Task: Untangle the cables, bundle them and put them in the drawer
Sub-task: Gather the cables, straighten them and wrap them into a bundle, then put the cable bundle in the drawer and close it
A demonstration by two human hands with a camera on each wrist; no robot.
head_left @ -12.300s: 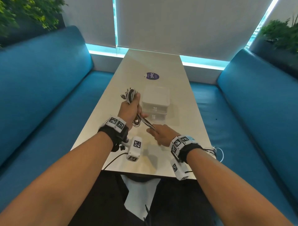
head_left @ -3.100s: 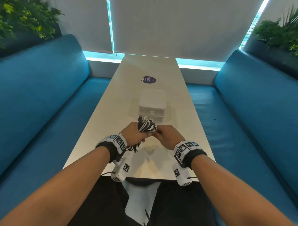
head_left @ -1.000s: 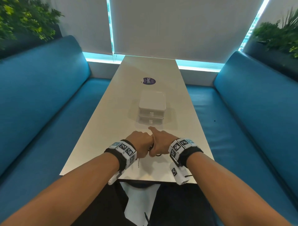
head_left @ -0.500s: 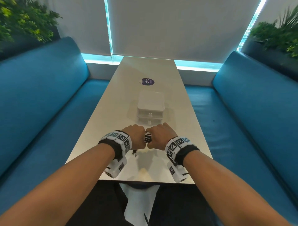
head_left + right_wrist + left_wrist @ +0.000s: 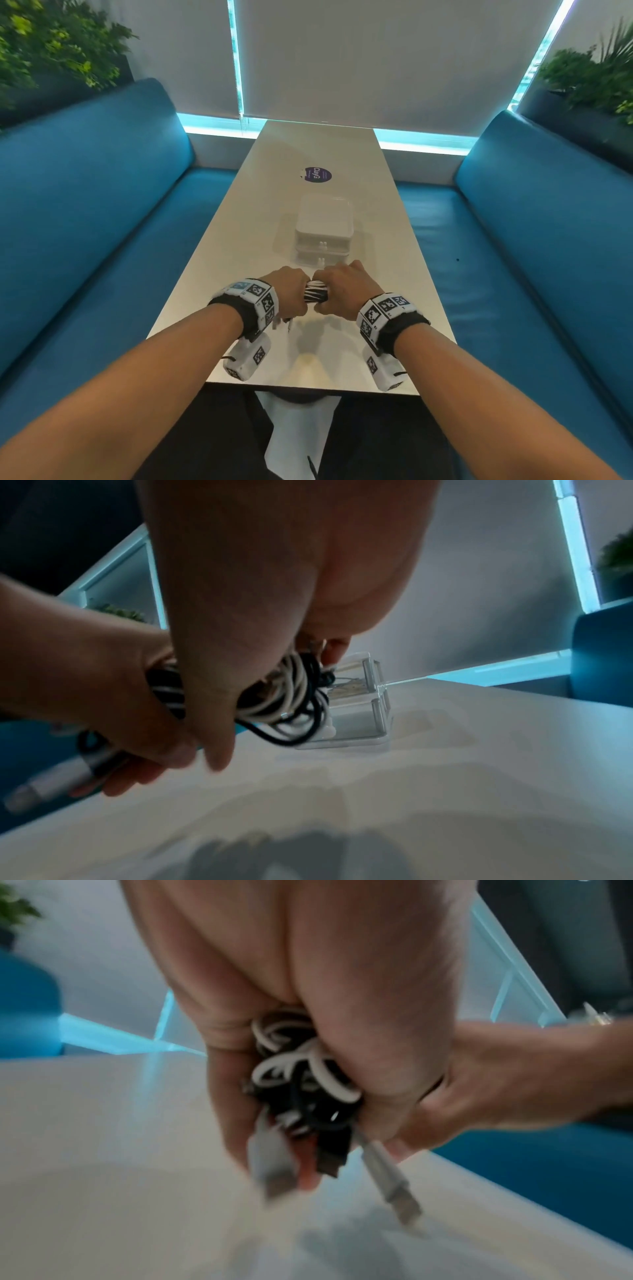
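Both hands were up over the near end of the table, fists side by side, w/ the cable bundle squeezed between them. The left hand had its fingers curled tight round one end; the right hand had its fingers curled round the other end. Only a small black-and-white striped bit of the bundle showed in the gap in the head view.

In the left wrist view, plug ends hung down loose out of the bottom of the fist. In the right wrist view, black and white loops poked out past the fingers.

The bundle looked light and soft, bendy like string. It would prob. spring open if let go, so it was best held round the middle, w/ the whole hand squeezing all the loops at once. The hard plug ends could swing and catch on things, so they needed tucking in. The cords looked smooth, so a loop could slip out.

The small clear drawer box, two drawers high, sat at about 12 o'clock from the hands, just past them. Both drawers looked closed.

A round purple sticker lay at 12 o'clock past the box. It seemed to read "ClayG"; the small print was too tiny to read. The wrist bands had black-and-white square codes, no words.
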